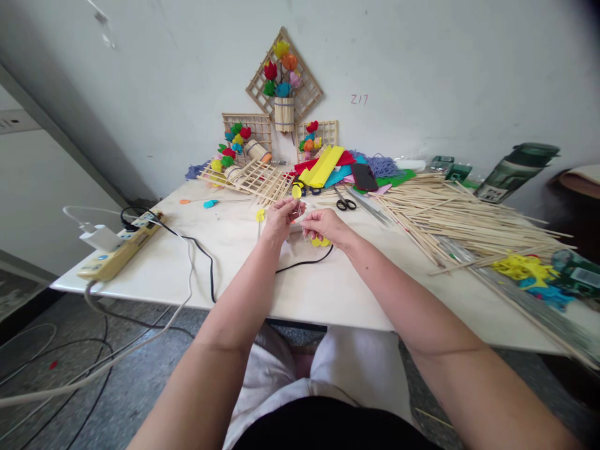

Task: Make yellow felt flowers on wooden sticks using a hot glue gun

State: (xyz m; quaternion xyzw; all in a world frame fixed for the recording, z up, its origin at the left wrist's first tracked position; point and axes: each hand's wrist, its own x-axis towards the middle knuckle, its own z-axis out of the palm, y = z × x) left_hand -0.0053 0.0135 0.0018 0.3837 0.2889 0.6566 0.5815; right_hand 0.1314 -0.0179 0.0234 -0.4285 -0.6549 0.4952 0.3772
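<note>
My left hand (281, 217) is closed in a pinch around a thin wire stem, which has a round yellow paper petal (297, 191) at its top. Close beside it, my right hand (327, 226) is also pinched, its fingertips at the lower part of the same stem. Just under my hands lie several yellow petals (320, 242). A pale object there is mostly hidden, and a black cable (304, 263) runs by it. Left of my left hand is another yellow paper piece (260, 215) on a thin stem.
Black scissors (345, 204), crepe paper (321, 167) and a phone (364, 177) lie beyond my hands. Bamboo sticks (450, 215) and a bottle (515, 172) are on the right. A power strip (119, 247) with cables sits left. Lattice panels (284, 78) with paper flowers stand against the wall.
</note>
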